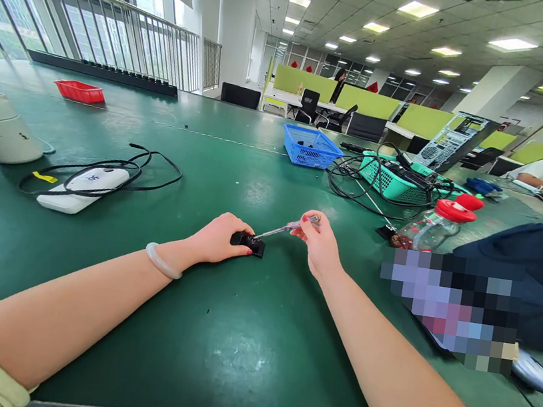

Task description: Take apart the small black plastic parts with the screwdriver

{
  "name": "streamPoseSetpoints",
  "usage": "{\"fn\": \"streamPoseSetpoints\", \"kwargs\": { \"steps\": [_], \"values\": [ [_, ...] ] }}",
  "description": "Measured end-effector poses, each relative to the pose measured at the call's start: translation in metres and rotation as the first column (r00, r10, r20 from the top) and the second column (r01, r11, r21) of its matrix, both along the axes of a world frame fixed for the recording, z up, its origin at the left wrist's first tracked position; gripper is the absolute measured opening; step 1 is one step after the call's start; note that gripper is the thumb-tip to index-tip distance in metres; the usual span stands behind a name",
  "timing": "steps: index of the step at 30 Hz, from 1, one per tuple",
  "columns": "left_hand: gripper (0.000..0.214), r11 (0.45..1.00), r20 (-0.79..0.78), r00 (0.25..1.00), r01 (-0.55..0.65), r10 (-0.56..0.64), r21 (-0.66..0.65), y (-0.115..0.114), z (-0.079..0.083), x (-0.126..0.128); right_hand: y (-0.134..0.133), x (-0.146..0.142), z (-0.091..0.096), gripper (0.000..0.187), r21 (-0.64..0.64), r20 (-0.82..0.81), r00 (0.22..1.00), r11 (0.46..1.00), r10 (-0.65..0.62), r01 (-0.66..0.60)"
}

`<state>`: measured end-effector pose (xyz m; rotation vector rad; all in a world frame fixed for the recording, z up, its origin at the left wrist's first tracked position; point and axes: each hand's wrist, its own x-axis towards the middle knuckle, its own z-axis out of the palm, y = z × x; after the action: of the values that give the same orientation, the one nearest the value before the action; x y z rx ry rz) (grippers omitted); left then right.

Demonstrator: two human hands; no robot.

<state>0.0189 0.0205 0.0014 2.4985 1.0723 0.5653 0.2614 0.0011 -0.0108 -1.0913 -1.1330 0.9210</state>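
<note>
Centrally, a small black part lies on the green tabletop, just left of the middle of the frame. The left hand is clamped on it, thumb along the near side and fingers over the far side. The right hand is closed around the handle of a slim screwdriver, whose shaft slants down and left to the part's upper face; whether its tip touches is too small to tell.

Below both hands, green surface stretches down to the table's front edge, which crosses the bottom of the frame, well apart from the part. Beyond the hands it runs up to a blue basket at upper centre. On the left side, a white device with a looped black cable bounds the left hand's room, near but not touching. At right, a jar with a red lid, a blurred-out patch and a dark bag crowd the space beside the right forearm. Above the jar, tangled cables spill over a teal basket.
</note>
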Motion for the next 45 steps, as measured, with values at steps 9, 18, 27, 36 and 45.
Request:
{"fn": "streamPoseSetpoints", "kwargs": {
  "steps": [9, 18, 27, 36, 45],
  "values": [
    [0.027, 0.999, 0.02, 0.999, 0.031, -0.031, -0.02, -0.001, 0.003, 0.001, -0.011, -0.004, 0.007, 0.035, 0.136, 0.132, 0.991, 0.99, 0.017, -0.035],
    [0.028, 0.999, 0.008, 0.999, 0.034, -0.034, -0.024, 0.001, 0.001, 0.0, -0.022, -0.005, 0.018, 0.022, 0.302, 0.344, 0.933, 0.953, -0.108, -0.001],
    [0.023, 0.999, 0.024, 0.999, 0.028, -0.027, -0.036, -0.001, 0.003, 0.0, -0.034, -0.01, 0.029, 0.012, 0.394, 0.517, 0.837, 0.918, -0.182, -0.044],
    [0.025, 1.0, 0.022, 1.0, 0.013, -0.013, -0.003, 0.001, 0.001, -0.002, -0.033, -0.011, 0.027, 0.012, 0.4, 0.518, 0.831, 0.916, -0.203, -0.025],
    [0.024, 1.0, 0.019, 1.0, 0.016, -0.016, -0.01, 0.0, 0.002, -0.001, -0.035, -0.013, 0.029, 0.012, 0.396, 0.55, 0.809, 0.917, -0.206, -0.036]
  ]
}}
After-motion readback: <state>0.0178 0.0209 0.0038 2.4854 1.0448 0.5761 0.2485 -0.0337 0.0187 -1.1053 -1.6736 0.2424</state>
